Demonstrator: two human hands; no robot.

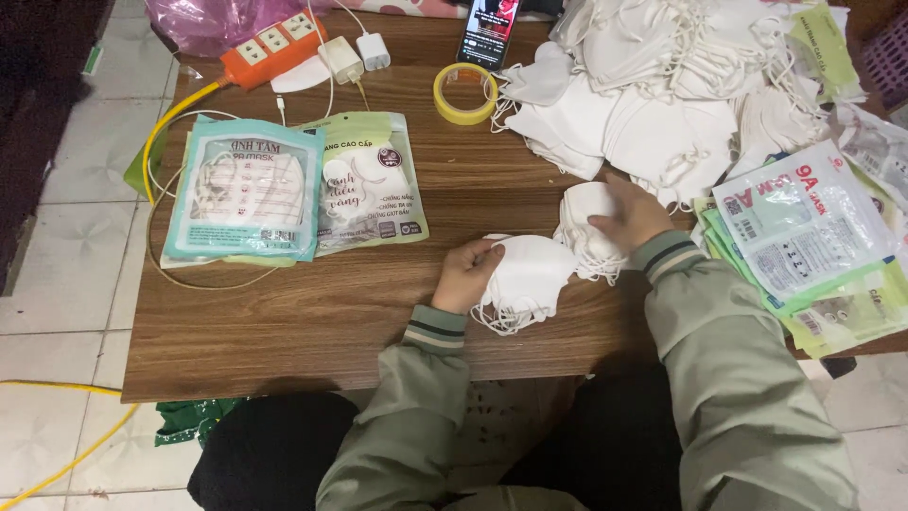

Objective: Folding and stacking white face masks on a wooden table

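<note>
Fingers of the left hand [465,274] are curled shut on the edge of a small stack of white folded fabric face masks [526,280], which lies on the brown wooden counter [312,322] just in front of the person. Beside it, the right hand [629,216] lies palm down on a second white mask bundle [584,220], fingers bent over its top and pressing it; the two bundles touch each other near the middle of the counter.

Behind the right hand a big loose heap of white masks with elastic loops [662,85] fills the far right part of the counter. A fan of flat printed plastic mask packets in white, blue and green [804,237] lies at the right edge. To the left sit two filled mask packets, one teal [246,189] overlapping one pale green [374,180]. Farther back are a yellow tape roll [464,93], an orange power strip [274,47] with white chargers [355,55], and a smartphone [488,30] with its screen lit.
</note>
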